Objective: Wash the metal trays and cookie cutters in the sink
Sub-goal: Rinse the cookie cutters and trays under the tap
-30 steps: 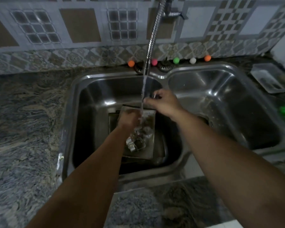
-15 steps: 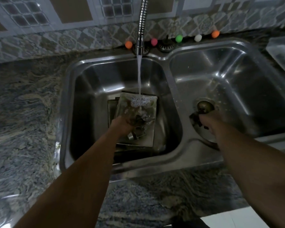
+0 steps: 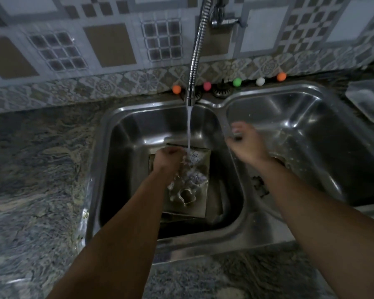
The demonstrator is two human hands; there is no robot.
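Note:
Stacked metal trays (image 3: 203, 203) lie in the left basin of the steel sink (image 3: 95, 169). Several metal cookie cutters (image 3: 185, 194) sit on the top tray amid foam. Water runs from the flexible tap (image 3: 193, 61) onto the tray's far end. My left hand (image 3: 167, 158) is curled beside the stream and seems to grip a cookie cutter, though splash hides its fingers. My right hand (image 3: 246, 144) is blurred above the divider between the basins, its fingers loosely bent, with nothing clearly held. A dark cookie cutter (image 3: 260, 187) lies at the right basin's near-left side.
Small coloured balls (image 3: 236, 82) line the sink's back ledge beside a loose drain strainer (image 3: 221, 91). A clear plastic container (image 3: 369, 102) stands on the counter at the far right. Granite counter (image 3: 35, 180) surrounds the sink, and a tiled wall rises behind it.
My right hand carried a cutter from under the tap to the right basin, left it there, and has swung back up over the divider. My left hand stayed at the tray.

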